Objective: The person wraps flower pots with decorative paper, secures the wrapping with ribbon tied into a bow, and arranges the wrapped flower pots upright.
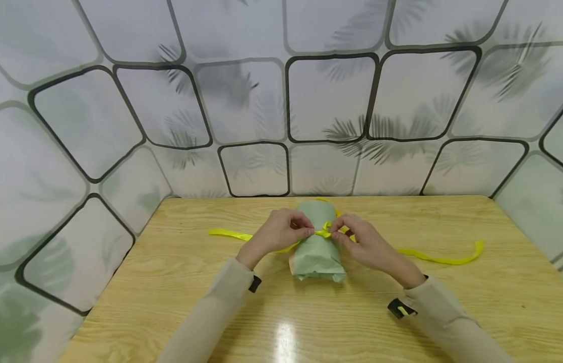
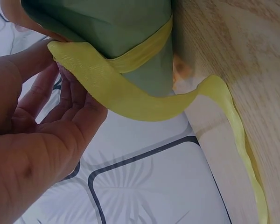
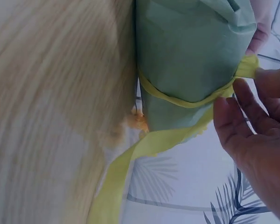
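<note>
A bundle wrapped in pale green paper [image 1: 318, 257] lies on the wooden table, its folded end toward me. Yellow ribbon [image 1: 325, 232] circles its middle, with a small loop or knot on top. My left hand [image 1: 280, 230] pinches the ribbon on the left of that knot between thumb and finger. On the other side, my right hand [image 1: 364, 243] pinches the ribbon close to the knot. In the left wrist view the ribbon [image 2: 140, 105] droops from the left fingertips to the table. The right wrist view shows the ribbon band [image 3: 186, 102] running tight around the paper.
Loose ribbon tails spread left and right across the wooden table [image 1: 172, 302]. Something orange-yellow [image 3: 139, 120] shows, blurred, at the bundle's far end. Behind the table's back edge stands a patterned wall covering [image 1: 254, 101].
</note>
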`<state>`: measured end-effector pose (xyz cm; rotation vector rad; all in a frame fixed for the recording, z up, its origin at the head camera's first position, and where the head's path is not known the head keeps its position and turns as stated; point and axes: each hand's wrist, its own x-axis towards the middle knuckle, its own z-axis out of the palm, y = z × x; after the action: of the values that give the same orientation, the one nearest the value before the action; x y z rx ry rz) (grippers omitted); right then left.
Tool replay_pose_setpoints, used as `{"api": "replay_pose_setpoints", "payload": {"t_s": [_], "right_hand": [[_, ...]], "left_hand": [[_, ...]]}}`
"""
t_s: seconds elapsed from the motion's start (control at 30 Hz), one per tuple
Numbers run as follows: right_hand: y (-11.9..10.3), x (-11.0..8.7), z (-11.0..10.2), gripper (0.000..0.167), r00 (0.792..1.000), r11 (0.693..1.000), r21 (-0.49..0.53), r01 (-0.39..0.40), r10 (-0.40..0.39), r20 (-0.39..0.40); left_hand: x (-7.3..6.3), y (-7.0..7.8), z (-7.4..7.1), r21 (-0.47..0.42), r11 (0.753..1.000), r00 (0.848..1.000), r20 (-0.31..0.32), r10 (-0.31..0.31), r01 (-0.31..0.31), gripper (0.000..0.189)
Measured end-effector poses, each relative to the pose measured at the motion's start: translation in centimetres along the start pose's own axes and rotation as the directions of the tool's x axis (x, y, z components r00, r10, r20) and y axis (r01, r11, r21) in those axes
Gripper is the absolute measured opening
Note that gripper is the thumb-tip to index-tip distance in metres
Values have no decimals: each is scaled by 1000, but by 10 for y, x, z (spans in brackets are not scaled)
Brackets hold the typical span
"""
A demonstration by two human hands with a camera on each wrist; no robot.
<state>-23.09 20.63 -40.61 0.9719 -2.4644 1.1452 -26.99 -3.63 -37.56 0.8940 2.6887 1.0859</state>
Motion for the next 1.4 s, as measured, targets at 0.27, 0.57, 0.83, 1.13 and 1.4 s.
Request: {"api": "replay_pose_setpoints", "payload": {"t_s": [0.27, 0.57, 0.83, 1.13, 1.4], "right_hand": [[-3, 1, 7, 13, 994, 999, -33, 16, -19, -109], [-11, -2, 7, 12, 996, 997, 75, -36, 42, -74], [-9, -8, 6, 33, 981, 999, -31, 42, -47, -187], [-6, -20, -4, 31, 986, 987, -142, -72, 50, -157], [-4, -29, -13, 17, 974, 969, 192, -157, 184, -131]], "left_hand": [[0, 1, 0, 22, 1000, 1000, -6, -3, 3, 10], [0, 4, -1, 39, 999, 1000, -9, -12, 12, 10], [-1, 6, 0, 51, 999, 1000, -4, -12, 12, 11], [-1, 5, 0, 58, 998, 1000, -10, -8, 9, 10], [-1, 3, 1, 49, 999, 1000, -9, -9, 10, 11]]}}
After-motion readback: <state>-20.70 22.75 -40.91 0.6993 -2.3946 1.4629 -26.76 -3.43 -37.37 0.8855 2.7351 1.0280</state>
